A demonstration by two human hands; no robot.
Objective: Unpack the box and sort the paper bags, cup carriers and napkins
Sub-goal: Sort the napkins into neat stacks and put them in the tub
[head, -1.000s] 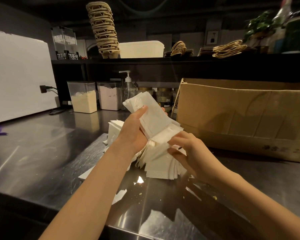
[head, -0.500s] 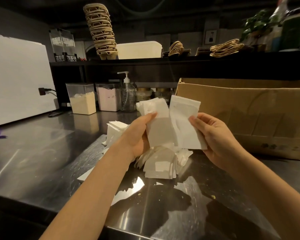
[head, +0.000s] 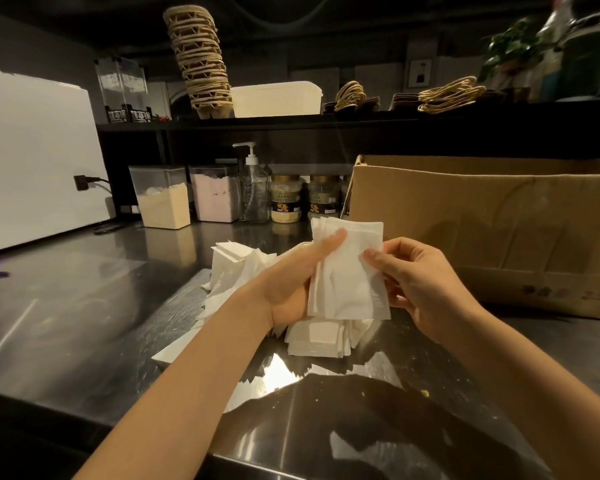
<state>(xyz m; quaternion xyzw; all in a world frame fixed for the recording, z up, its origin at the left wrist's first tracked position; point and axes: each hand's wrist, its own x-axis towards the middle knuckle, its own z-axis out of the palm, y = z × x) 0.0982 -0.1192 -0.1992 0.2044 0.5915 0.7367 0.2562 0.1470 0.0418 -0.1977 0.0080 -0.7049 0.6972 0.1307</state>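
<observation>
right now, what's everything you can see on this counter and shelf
held napkins: one stack, white, between both hands
loose napkins: one pile, white, on steel counter
cardboard box: one, brown, counter right
cup carriers: one stack, tan, shelf left
tub: one, white, shelf beside carriers
paper bags: two piles, dark with tan handles, shelf right
powder canisters: two, clear, under shelf
pump bottle: one, clear, beside canisters
jars: two, gold lids, beside bottle
left hand: holds napkin stack
right hand: pinches stack's edge

glossy steel counter [head: 84, 306], matt paper napkins [head: 347, 282], cardboard box [head: 482, 220]
</observation>
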